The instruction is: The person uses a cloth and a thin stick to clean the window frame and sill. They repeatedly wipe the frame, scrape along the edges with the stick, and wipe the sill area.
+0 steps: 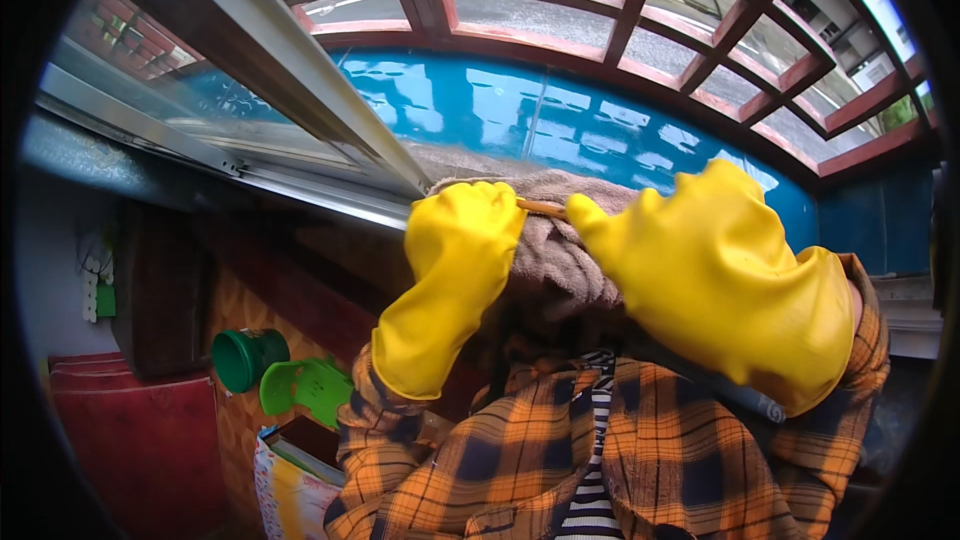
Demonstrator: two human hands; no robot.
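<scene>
Both my hands wear loose yellow rubber gloves. My left hand (465,250) is closed at the corner of the sliding window, gripping one end of a thin brown stick (543,208). The stick's other end meets the thumb of my right hand (725,270), whose fingers are bent and partly hidden behind the glove's back. A brownish-grey towel (565,260) lies bunched over the sill beneath both hands and hangs toward me. Just left of my left hand, the metal frame (300,60) of the window pane rises at a slant.
Beyond the sill lies a shiny blue tiled ledge (480,105), bounded by a red lattice railing (610,50). Below left, a dark green bucket (240,358) and a bright green plastic stool (308,387) stand on the floor, near a red board (140,440) and a box (290,475).
</scene>
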